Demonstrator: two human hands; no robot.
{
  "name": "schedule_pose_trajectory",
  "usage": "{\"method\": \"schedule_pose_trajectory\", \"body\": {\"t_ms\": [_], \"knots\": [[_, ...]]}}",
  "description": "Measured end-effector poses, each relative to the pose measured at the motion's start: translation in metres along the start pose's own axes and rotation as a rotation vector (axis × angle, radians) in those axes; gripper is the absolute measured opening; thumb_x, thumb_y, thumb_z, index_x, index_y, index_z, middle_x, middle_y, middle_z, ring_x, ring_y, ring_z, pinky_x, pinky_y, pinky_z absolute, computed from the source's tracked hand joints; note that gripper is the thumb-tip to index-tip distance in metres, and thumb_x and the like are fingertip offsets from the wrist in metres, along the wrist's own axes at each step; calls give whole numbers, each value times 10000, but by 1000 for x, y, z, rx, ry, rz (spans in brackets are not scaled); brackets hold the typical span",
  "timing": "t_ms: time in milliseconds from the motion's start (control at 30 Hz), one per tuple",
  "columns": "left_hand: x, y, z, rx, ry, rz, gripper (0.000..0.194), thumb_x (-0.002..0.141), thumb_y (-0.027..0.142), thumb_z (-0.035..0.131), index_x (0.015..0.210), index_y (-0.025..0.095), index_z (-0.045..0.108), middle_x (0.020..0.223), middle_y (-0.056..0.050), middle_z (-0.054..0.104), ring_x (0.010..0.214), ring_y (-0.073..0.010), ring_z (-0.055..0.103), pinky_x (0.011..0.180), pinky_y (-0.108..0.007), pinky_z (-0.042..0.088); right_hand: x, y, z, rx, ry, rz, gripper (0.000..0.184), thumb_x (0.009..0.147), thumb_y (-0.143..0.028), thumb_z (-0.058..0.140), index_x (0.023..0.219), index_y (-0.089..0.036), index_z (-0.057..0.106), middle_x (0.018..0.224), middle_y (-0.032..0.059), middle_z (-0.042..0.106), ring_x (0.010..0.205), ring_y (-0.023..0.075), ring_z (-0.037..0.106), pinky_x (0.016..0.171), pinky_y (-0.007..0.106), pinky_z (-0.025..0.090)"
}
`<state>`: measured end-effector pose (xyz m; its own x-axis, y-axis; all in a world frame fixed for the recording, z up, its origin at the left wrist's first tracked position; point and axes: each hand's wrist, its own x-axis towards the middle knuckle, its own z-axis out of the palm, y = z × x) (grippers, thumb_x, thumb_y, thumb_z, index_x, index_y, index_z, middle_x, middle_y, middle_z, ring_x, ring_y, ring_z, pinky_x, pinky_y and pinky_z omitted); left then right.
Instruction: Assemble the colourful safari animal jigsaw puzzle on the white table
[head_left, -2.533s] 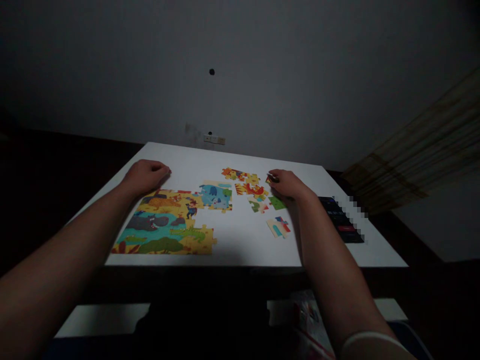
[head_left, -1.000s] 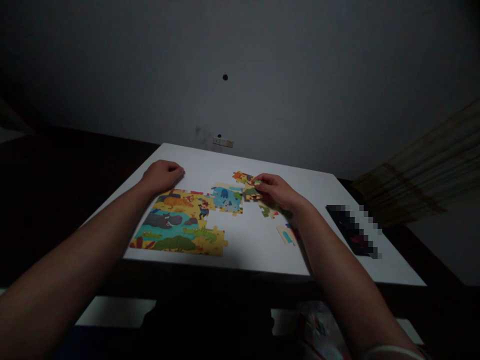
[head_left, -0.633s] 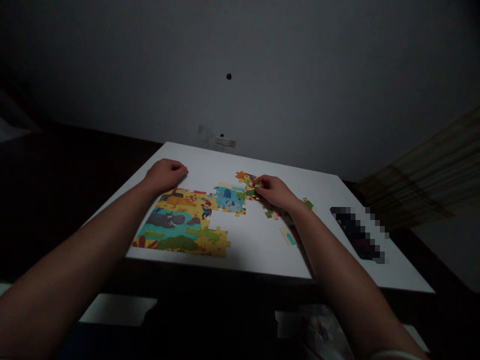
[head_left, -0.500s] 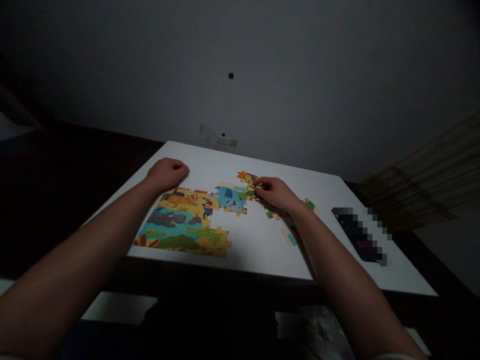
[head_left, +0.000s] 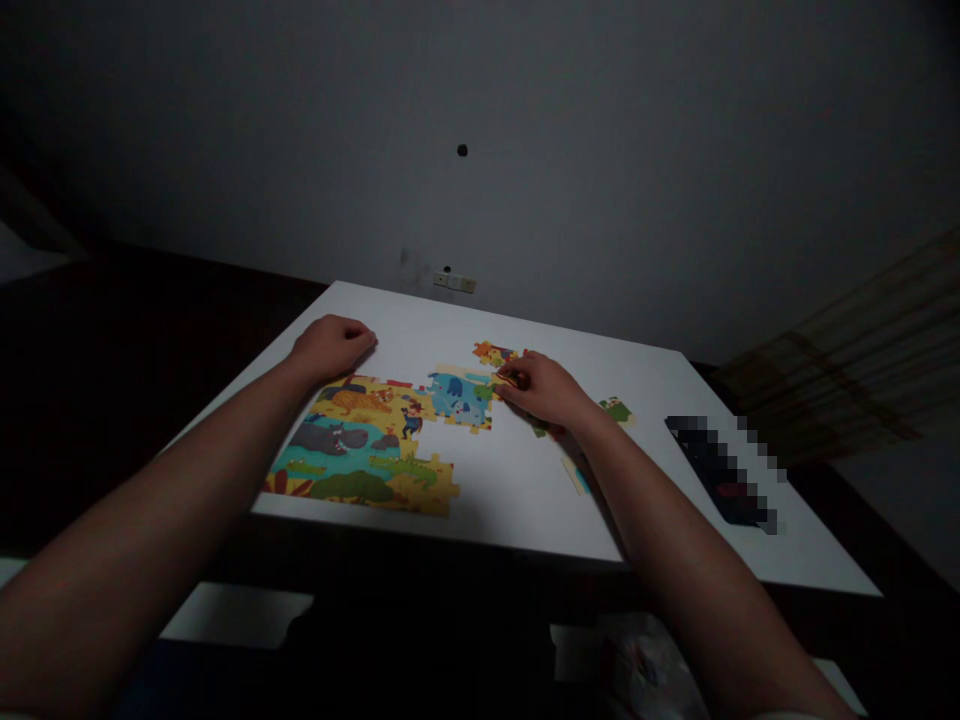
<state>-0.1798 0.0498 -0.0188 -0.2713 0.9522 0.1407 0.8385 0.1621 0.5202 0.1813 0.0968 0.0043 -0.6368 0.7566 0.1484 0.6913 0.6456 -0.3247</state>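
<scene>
Compared with the earliest head frame, our right hand (head_left: 546,385) had travelled left from the outer loose pieces to the right edge of the elephant section (head_left: 459,397), near the centre of the frame. Its thumb and fingertips were nearly together there over the puzzle; whether they gripped a piece or only pressed, we could not tell. Our left hand (head_left: 334,345) lay loosely curled at centre left, just above the main puzzle section (head_left: 360,440); its palm was hidden from us. Bare white table (head_left: 517,490) gave us open room below the right hand, between the main section's knobbed right edge and a pale piece (head_left: 576,475) partly covered by our right forearm (head_left: 667,540). That main section, lower left of centre, showed a grey hippo in teal water, crocodiles and a spotted cat on yellow ground; blue elephants met its upper right. Orange-and-yellow pieces (head_left: 491,353) lay just above them. At right we had a dark device (head_left: 701,465), partly pixelated. Dim grey wall (head_left: 570,150) filled the upper frame, and a striped curtain (head_left: 840,350) hung far right.
</scene>
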Motion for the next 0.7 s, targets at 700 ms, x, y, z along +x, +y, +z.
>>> {"method": "schedule_pose_trajectory", "body": {"t_ms": [700], "knots": [[-23,15,-16,-165,-232,88,631,629,628,671,1076,184,708,773,-45,629,652,-174,536,601,-290,384,2,-14,11,4,39,8,221,836,-376,578,978,-248,689,932,95,683,835,245,600,735,372,433]]}}
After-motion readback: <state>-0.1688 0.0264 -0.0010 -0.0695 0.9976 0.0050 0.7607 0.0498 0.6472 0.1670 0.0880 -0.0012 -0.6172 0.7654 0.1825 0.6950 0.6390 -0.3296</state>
